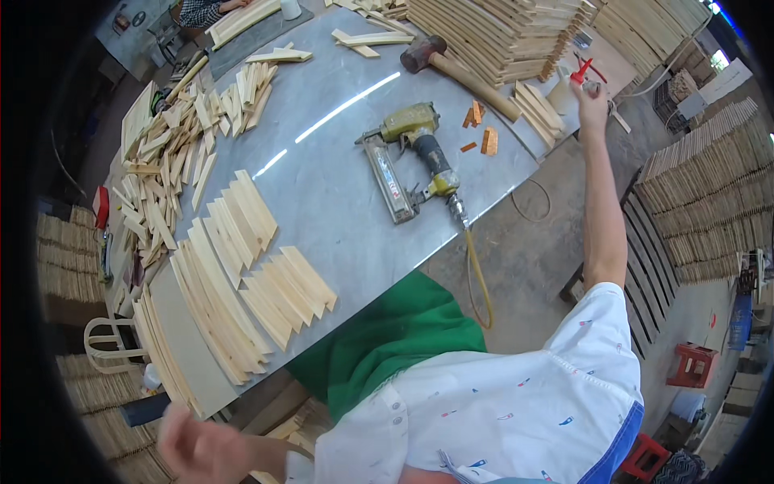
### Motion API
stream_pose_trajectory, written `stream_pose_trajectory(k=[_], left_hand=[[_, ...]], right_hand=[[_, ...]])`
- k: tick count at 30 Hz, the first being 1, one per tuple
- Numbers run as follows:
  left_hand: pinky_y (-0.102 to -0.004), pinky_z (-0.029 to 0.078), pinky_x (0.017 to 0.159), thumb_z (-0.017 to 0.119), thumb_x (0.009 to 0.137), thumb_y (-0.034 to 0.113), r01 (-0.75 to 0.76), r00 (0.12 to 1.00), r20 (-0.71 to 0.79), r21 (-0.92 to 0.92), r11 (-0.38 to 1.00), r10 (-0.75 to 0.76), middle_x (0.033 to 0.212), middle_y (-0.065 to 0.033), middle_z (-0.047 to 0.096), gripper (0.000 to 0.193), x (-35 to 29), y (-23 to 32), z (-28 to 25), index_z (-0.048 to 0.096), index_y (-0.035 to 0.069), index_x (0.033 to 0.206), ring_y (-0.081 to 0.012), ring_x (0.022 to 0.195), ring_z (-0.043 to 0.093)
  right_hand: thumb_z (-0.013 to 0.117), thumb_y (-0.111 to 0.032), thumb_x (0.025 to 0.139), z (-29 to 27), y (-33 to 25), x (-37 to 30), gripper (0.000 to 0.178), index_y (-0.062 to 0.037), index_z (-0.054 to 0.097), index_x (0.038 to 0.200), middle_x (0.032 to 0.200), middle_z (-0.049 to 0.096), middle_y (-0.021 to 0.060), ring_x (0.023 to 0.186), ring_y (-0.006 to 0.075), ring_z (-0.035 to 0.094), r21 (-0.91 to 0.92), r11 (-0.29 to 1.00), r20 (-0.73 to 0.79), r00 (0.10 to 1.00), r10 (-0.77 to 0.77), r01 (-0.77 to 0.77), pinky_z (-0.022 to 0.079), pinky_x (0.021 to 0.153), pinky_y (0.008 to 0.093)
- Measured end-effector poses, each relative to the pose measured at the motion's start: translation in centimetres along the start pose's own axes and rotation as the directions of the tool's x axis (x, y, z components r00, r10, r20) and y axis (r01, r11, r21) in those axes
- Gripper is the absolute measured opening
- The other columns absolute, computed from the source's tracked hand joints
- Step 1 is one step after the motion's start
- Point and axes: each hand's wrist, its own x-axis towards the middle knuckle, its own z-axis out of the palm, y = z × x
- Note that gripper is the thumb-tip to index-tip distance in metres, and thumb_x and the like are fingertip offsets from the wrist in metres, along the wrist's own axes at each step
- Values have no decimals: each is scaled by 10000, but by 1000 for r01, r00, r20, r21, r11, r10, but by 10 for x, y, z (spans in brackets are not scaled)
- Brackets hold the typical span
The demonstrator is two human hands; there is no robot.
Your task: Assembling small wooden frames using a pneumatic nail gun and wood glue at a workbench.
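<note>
My right arm stretches to the far right corner of the workbench (355, 266). There my right hand (594, 98) is closed, fingers curled beside the red cap of a white squeeze bottle (562, 97); what lies in the fingers is too small to make out. My left hand (205, 445), smeared by motion, hangs off the bench's near left edge, by long wooden strips (165, 351). Rows of slant-cut wooden strips (214, 302) and shorter pieces (289, 294) lie nearby. A green-and-black nail gun (411, 157) rests mid-bench, untouched, on a yellow hose (482, 290).
A mallet (463, 77) lies beside copper-coloured staple strips (488, 141). Loose wooden offcuts (173, 153) pile at the left. Stacked wooden frames (500, 36) rise at the back; more stacks (709, 185) stand at right. Another person's patterned sleeve (200, 12) shows at the far left.
</note>
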Motion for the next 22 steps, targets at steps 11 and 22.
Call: stream_pose_trajectory(k=[11, 22], left_hand=[[-268, 478, 809, 522, 883, -37, 907, 422, 138, -71, 416, -896, 967, -93, 605, 287, -111, 38, 76, 532, -36, 1170, -156, 872, 583], [-251, 481, 784, 625, 814, -28, 826, 538, 358, -39, 563, -764, 1009, -123, 600, 338, -111, 41, 78, 557, 2, 1143, -148, 883, 617]], right_hand=[[775, -253, 675, 25, 95, 35, 553, 22, 571, 1109, 1052, 635, 158, 970, 236, 609, -183, 973, 202, 964, 175, -138, 454, 847, 345], [525, -149, 932, -42, -48, -71, 517, -33, 317, 1391, 1287, 500, 178, 1150, 318, 535, 619, 733, 402, 916, 14, -282, 494, 917, 465]])
